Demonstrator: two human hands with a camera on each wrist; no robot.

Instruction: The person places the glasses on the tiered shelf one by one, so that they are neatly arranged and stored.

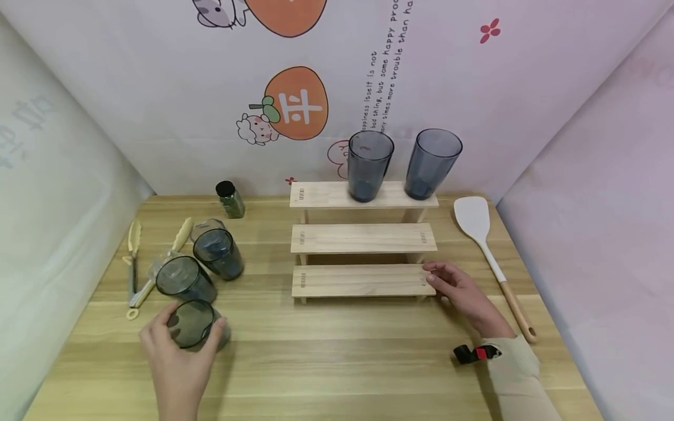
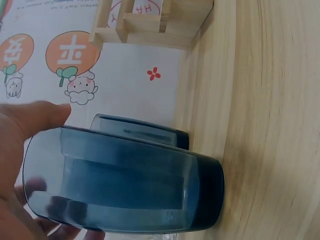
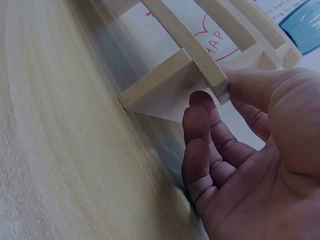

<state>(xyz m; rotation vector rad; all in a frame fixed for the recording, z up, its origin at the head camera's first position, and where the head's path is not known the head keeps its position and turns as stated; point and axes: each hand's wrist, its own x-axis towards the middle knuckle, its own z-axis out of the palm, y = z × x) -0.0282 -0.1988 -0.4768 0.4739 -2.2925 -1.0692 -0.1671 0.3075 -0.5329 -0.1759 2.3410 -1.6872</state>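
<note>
Near the front left, my left hand (image 1: 176, 362) grips a smoky blue drinking glass (image 1: 192, 324) around its upper part. In the left wrist view the thumb and fingers lie on opposite sides of this glass (image 2: 135, 180), whose base is at the tabletop. Right behind it stand a second blue glass (image 1: 186, 283) and a third (image 1: 221, 257). At the right end of a three-step wooden rack (image 1: 363, 280), my right hand (image 1: 468, 298) pinches the lowest board. The right wrist view shows the thumb on that board's end (image 3: 217, 82), other fingers curled below.
Two more blue glasses, one left (image 1: 368, 169) and one right (image 1: 432, 164), stand on the rack's top step. Tongs (image 1: 138, 292) lie at the left, near a black-capped jar (image 1: 231, 202). A white spatula (image 1: 476, 222) with a wooden handle lies at the right.
</note>
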